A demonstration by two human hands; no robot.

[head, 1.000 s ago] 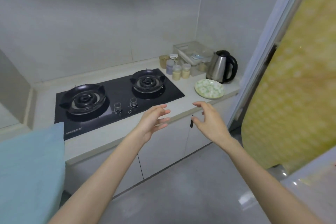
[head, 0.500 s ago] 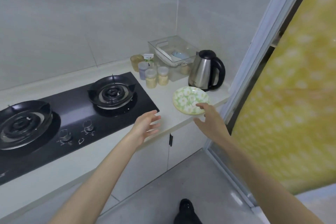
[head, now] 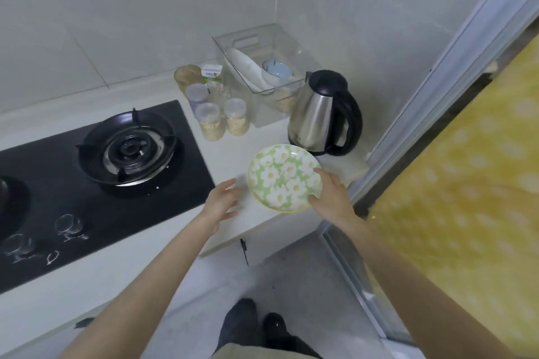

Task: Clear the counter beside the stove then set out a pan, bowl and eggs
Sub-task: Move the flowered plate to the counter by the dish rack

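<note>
Clearing is at an early stage. The right hand grips the near-right rim of the plate, thumb on top and fingers curled under; the plate is tilted at the front edge of the tabletop, and whether it touches the surface cannot be told. The left hand is wide, fingers spread and holding nothing, just beside the plate's left rim. Right of the stove the tabletop carries a kettle just behind the plate, a cluster of jars and a clear bin of crockery in the corner. Judgement: only the plate is in hand; kettle, jars and bin may yet need moving. No pan or eggs are in view; a bowl sits in the bin, not set out. The setting-out phase has not begun.
</note>
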